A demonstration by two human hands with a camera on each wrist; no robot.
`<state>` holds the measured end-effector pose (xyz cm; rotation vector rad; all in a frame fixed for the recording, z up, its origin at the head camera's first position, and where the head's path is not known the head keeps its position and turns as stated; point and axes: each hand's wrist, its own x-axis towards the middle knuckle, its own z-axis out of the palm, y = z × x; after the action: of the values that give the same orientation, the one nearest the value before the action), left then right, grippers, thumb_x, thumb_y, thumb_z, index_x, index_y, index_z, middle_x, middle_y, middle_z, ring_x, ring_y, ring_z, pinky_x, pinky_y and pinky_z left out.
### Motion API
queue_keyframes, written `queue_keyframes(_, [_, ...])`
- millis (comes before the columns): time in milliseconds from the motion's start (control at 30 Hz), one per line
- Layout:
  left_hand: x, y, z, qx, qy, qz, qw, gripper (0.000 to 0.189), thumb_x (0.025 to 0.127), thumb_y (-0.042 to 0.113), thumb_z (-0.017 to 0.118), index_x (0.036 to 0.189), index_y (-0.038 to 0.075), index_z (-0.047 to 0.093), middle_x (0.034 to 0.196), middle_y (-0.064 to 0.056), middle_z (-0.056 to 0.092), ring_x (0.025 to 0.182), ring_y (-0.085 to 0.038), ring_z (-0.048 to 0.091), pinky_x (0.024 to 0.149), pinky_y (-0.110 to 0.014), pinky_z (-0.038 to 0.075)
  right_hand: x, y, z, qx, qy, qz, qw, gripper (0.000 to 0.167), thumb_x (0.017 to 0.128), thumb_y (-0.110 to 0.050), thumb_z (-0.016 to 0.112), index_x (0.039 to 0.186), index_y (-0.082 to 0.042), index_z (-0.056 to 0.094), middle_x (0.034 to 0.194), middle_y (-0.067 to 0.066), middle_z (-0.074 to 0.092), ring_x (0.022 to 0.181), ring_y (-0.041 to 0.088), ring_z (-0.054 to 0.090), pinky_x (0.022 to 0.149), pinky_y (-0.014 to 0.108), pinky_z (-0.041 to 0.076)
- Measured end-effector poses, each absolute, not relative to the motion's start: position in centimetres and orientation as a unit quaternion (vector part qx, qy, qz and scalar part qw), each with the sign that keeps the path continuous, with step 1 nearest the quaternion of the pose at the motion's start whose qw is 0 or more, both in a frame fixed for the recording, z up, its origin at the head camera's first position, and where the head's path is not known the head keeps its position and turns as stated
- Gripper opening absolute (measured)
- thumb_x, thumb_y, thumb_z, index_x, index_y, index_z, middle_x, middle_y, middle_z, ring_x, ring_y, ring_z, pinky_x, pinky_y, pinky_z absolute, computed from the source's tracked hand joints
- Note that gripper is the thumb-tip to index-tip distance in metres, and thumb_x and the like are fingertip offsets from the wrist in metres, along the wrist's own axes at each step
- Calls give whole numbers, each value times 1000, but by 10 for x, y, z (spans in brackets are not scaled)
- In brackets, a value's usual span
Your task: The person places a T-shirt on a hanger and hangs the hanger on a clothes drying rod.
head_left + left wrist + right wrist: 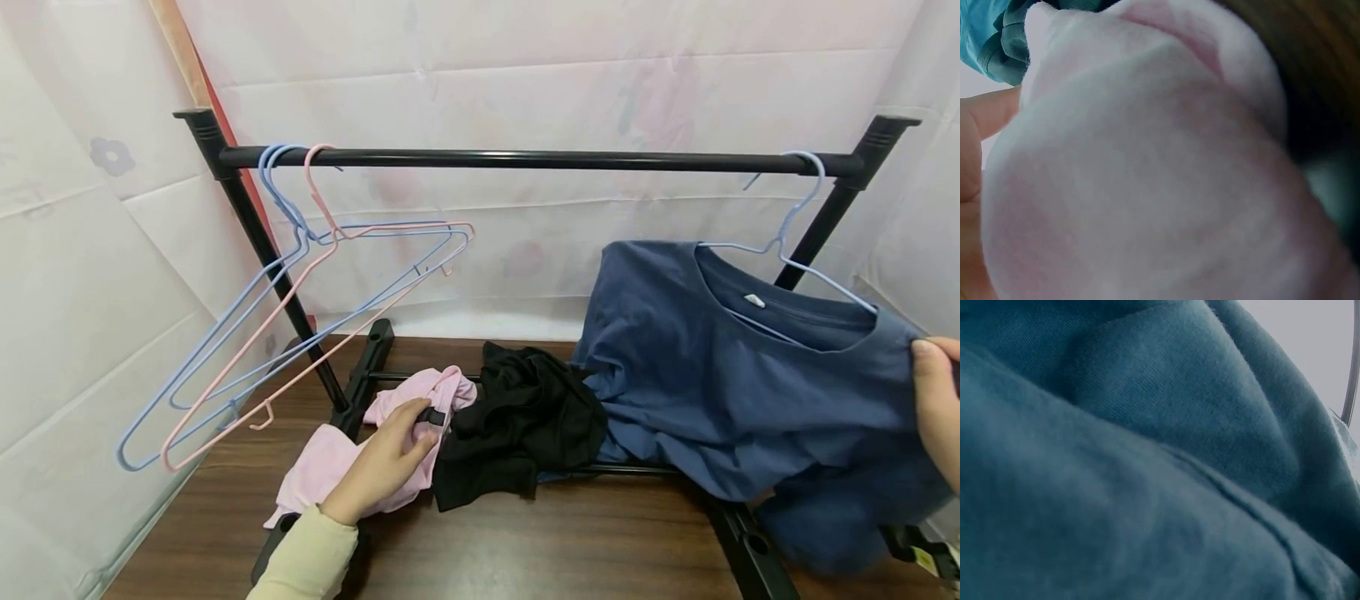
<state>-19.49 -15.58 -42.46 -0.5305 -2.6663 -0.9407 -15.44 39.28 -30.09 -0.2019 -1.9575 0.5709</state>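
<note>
In the head view, a dark blue T-shirt (660, 333) hangs from a light blue hanger (791, 208) near the rack's right end. My right hand (937, 408), partly cut off by the frame edge, pinches the shirt at its right shoulder, thumb in front. Blue fabric (1147, 425) fills most of the right wrist view. Down at the left, my left hand (386, 467) grips a crumpled pink garment (322, 467), with a small black patch near its fingertips. Pink cloth (1135, 162) covers the left wrist view's middle. Beside it lies a bunched black garment (525, 417).
A black clothes rack's top bar (525, 160) spans the view. Two light blue hangers (217, 325) and a pink hanger (247, 354) hang at its left end. The rack's feet stand on a brown wooden tabletop (585, 542); white sheeting (487, 92) surrounds it.
</note>
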Motion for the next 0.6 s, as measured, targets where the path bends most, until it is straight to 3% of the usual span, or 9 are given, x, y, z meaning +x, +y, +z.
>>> queue_keyframes(33, [-195,-156,-425,-189,-919,-320,136,52,92,15,67,139,0,50,142,-18,51,134,-32,48,111,-50,38,-152,389,-299,-84,-817,235,520,36,103,-20,48,108,13,61,99,17,61,87,-29,22,82,3,17])
queue_keyframes(233, [-194,-156,-426,-210,-917,-312,132,57,89,11,69,140,-3,48,143,-22,49,135,-36,47,111,-53,37,-148,380,-293,-82,-813,229,529,38,104,-23,48,110,12,62,105,27,62,89,-30,23,87,2,19])
queue_keyframes(300, [-194,-156,-426,-214,-919,-307,126,58,89,10,70,141,-3,47,144,-23,48,135,-37,46,111,-53,37,-149,380,-294,-90,-812,233,528,40,104,-26,48,111,9,65,106,10,67,89,-30,24,87,2,19])
queue_keyframes(333, [-194,-156,-426,-216,-920,-302,124,59,89,10,70,141,-2,46,144,-23,48,135,-38,46,111,-54,37,-149,380,-294,-93,-812,237,526,40,104,-27,49,112,9,65,108,8,67,89,-30,24,87,1,19])
queue_keyframes(400, [-193,-156,-426,-217,-923,-294,120,60,89,11,71,142,-2,46,145,-23,47,135,-38,46,111,-54,37,-148,380,-294,-94,-810,247,523,40,103,-27,49,114,7,66,109,-13,65,89,-30,26,88,0,20])
queue_keyframes(500, [-192,-156,-427,-214,-927,-287,113,60,89,11,71,142,-1,46,145,-22,47,134,-38,46,111,-54,37,-146,378,-295,-98,-807,254,523,39,103,-26,49,115,6,66,103,-45,43,90,-29,27,90,-1,21])
queue_keyframes(533, [-192,-156,-427,-213,-927,-287,111,60,89,11,70,142,-1,46,145,-22,47,134,-38,46,111,-53,36,-146,376,-295,-99,-807,255,524,38,103,-24,49,116,8,65,105,-39,50,90,-30,27,91,-1,20])
queue_keyframes(567, [-192,-156,-427,-210,-928,-287,108,60,89,11,70,142,0,45,145,-21,47,135,-37,46,111,-53,36,-145,376,-295,-99,-804,257,527,37,103,-24,49,115,8,65,102,-47,40,90,-29,27,91,-1,21])
queue_keyframes(600, [-192,-155,-427,-209,-929,-288,106,60,89,12,70,143,0,45,145,-21,47,135,-37,46,112,-53,36,-145,375,-296,-99,-803,255,529,37,103,-23,49,115,9,65,102,-40,50,91,-30,26,92,-1,21])
